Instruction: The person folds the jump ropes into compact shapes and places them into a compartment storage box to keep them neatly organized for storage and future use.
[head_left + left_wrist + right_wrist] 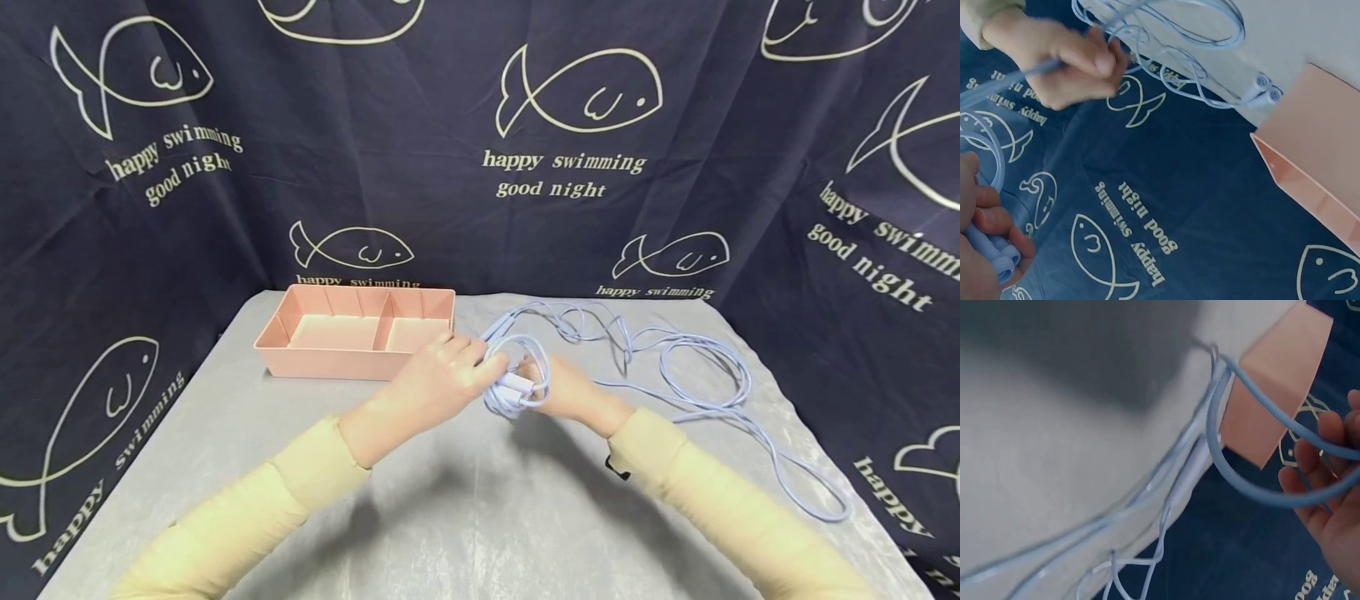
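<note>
A bundled loop of light blue cord (540,367) is held between both hands above the table. My left hand (450,367) grips the bundle, and in the left wrist view its fingers curl round two tube-shaped end pieces (1000,259) of the cord. My right hand (1072,62) is closed round a strand that runs through its fist; the head view partly hides this hand behind the loop. More light blue cord (705,375) lies in loose loops on the table to the right. Two other tube-shaped ends (1263,90) lie near the box, side by side.
A pink open box (337,364) with one divider stands at the back left, close to my left hand. The grey table (420,533) ends at a dark blue curtain (450,125) printed with fish, which surrounds it at the back and sides.
</note>
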`<state>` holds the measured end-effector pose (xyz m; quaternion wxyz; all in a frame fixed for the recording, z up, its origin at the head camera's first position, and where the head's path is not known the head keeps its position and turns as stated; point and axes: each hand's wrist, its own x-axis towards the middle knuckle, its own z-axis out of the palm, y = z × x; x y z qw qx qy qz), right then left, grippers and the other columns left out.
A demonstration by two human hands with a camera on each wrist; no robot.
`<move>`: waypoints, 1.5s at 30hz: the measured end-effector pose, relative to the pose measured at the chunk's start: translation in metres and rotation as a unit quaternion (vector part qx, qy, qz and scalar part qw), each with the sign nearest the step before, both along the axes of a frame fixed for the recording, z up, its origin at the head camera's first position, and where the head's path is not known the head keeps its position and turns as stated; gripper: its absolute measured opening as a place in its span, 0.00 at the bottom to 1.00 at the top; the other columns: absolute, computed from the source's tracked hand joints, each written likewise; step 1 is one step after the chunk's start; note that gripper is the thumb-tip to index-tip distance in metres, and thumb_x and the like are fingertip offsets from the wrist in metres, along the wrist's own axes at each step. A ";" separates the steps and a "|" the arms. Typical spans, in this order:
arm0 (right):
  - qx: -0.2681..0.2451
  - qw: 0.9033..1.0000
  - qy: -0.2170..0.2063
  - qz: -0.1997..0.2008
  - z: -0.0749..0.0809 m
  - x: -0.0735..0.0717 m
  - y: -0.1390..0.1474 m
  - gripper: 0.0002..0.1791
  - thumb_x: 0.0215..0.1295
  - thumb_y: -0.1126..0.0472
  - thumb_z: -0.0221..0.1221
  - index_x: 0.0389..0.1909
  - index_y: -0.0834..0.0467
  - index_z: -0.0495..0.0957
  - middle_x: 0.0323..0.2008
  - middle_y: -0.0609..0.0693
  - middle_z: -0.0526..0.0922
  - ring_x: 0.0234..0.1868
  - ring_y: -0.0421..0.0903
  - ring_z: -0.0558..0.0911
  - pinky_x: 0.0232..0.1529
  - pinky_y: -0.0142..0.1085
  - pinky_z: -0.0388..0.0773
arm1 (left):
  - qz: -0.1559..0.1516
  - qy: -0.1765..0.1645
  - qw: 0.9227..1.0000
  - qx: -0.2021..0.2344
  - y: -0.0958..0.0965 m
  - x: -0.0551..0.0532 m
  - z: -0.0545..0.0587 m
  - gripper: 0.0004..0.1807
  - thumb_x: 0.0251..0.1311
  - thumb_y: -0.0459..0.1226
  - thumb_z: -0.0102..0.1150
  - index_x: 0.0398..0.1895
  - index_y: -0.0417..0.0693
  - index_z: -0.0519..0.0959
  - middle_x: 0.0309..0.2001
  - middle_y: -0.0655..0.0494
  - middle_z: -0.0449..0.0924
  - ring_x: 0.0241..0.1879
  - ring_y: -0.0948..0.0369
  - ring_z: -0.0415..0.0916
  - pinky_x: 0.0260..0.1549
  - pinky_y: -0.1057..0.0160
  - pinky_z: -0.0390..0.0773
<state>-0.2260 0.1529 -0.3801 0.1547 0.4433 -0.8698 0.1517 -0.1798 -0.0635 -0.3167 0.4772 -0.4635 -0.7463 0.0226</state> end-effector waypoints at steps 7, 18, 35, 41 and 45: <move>-0.020 0.997 0.068 -0.009 0.014 -0.024 -0.002 0.15 0.59 0.58 0.57 0.14 0.52 0.70 0.15 0.43 0.69 0.20 0.42 0.70 0.22 0.36 0.69 | -0.048 -0.040 0.998 -0.021 0.006 0.010 -0.003 0.11 0.51 0.31 0.61 0.38 0.46 0.74 0.25 0.56 0.74 0.23 0.58 0.74 0.22 0.65 0.69; -0.007 0.990 0.137 -0.013 0.063 -0.039 -0.006 0.17 0.58 0.60 0.60 0.11 0.52 0.69 0.14 0.44 0.68 0.19 0.45 0.70 0.24 0.39 0.68 | -0.097 -0.065 0.989 -0.087 0.012 0.022 -0.005 0.08 0.51 0.31 0.58 0.31 0.49 0.70 0.21 0.60 0.68 0.20 0.63 0.67 0.23 0.67 0.66; 0.046 0.963 0.261 -0.052 0.135 -0.031 -0.004 0.19 0.55 0.64 0.55 0.07 0.54 0.64 0.11 0.46 0.67 0.21 0.50 0.67 0.27 0.40 0.63 | -0.018 -0.137 0.979 -0.148 0.006 0.015 -0.020 0.08 0.53 0.36 0.59 0.33 0.51 0.69 0.18 0.61 0.71 0.14 0.61 0.69 0.15 0.65 0.67; 0.068 0.966 0.232 -0.092 0.144 -0.013 -0.014 0.18 0.49 0.66 0.55 0.04 0.54 0.64 0.09 0.47 0.68 0.18 0.51 0.70 0.25 0.41 0.64 | 0.011 -0.144 0.979 -0.140 0.009 0.009 -0.026 0.08 0.52 0.32 0.58 0.31 0.50 0.69 0.17 0.60 0.71 0.13 0.62 0.69 0.12 0.65 0.66; 0.088 0.968 0.196 -0.127 0.150 0.003 -0.021 0.12 0.42 0.67 0.57 0.07 0.52 0.71 0.09 0.45 0.71 0.17 0.50 0.73 0.26 0.41 0.66 | 0.055 -0.139 0.982 -0.118 0.009 0.002 -0.028 0.08 0.50 0.31 0.59 0.30 0.49 0.69 0.17 0.58 0.72 0.13 0.62 0.70 0.11 0.65 0.67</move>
